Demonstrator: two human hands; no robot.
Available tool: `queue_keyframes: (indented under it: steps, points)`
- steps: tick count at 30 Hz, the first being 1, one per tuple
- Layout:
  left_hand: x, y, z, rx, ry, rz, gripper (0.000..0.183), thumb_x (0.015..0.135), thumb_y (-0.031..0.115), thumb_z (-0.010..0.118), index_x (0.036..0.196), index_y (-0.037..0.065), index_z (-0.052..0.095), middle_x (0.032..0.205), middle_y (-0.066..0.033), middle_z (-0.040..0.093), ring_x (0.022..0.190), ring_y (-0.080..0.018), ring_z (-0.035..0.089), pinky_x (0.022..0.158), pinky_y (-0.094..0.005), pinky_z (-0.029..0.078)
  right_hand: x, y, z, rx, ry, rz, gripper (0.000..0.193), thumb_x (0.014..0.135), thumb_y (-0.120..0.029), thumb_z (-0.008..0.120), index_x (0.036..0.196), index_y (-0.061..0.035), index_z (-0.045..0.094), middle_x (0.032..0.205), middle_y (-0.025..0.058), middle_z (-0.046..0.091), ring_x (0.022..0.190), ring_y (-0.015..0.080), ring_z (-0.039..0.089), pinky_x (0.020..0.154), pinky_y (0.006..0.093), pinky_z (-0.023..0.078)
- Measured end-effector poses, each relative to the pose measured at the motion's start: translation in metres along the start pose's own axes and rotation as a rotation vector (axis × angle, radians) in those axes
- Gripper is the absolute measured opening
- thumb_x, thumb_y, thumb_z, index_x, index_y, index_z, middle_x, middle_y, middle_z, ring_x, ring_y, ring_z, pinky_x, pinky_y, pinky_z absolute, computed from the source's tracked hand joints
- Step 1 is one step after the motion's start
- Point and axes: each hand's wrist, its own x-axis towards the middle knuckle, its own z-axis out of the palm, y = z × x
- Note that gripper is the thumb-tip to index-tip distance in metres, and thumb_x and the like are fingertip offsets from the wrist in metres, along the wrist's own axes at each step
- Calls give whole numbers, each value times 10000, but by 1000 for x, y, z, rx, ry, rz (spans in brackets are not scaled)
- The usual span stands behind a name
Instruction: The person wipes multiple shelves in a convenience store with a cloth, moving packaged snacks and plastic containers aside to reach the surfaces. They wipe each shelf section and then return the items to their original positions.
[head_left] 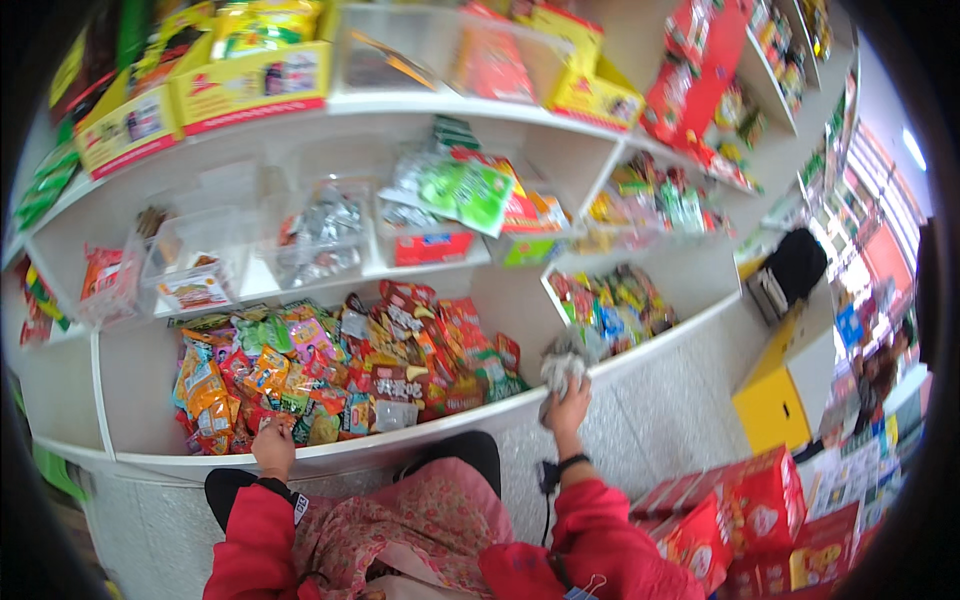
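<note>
My left hand (273, 447) reaches over the front rim of the bottom shelf compartment (330, 458). Its fingers are closed on a small red-orange snack packet (272, 419) at the edge of the heap. Many colourful snack packets (310, 365) fill this compartment in a loose pile. To the right, my right hand (568, 402) grips a crumpled grey-white cloth (563, 368), near the divider and front rim of the bottom shelf. The fingers are partly covered by the cloth.
Clear plastic bins (200, 255) and packet boxes stand on the middle shelf; yellow display boxes (255, 80) sit above. More packets (620, 305) lie in the right compartment. Red cartons (740, 510) stand on the floor at my right, and a yellow-fronted box (775, 400) farther off.
</note>
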Motion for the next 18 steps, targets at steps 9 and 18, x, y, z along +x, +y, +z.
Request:
queue_keyframes:
  steps: [9, 18]
  points:
    - [-2, -10, 14, -93, 91, 90, 120, 790, 193, 586, 762, 91, 642, 685, -136, 625, 645, -337, 613, 629, -465, 479, -123, -156, 15, -74, -389, -570, 504, 760, -237, 621, 1231, -98, 510, 1231, 290, 445, 1073, 457, 474, 921, 494, 412]
    - [-18, -11, 0, -280, 104, 238, 145, 802, 179, 546, 770, 58, 621, 717, -153, 624, 698, -335, 613, 634, -460, 473, -203, -286, 42, -16, -533, -964, 435, 813, -285, 585, 1198, -106, 489, 1126, 266, 472, 989, 443, 518, 825, 493, 468]
